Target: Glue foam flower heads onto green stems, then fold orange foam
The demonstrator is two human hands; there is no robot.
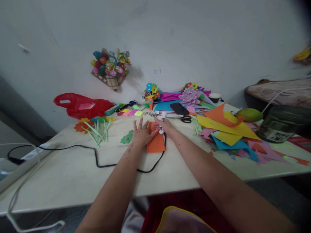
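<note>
My left hand (142, 134) lies with fingers spread, its thumb side on an orange sheet (155, 144) on the table. My right hand (165, 126) is wrapped round a white glue gun (163, 115) at the far right edge of that sheet. The gun's nozzle points left, and its black cord runs down beside the sheet. Just left of my left hand sits a green foam flower (126, 138) with a pink centre.
Light green strips (97, 132) and a red bag (82, 106) lie left. Scissors (186, 119), a dark phone (179, 108), coloured scraps (225, 124), a green fruit (249, 114) and a jar (279, 124) are right. A black cable (96, 157) crosses the table.
</note>
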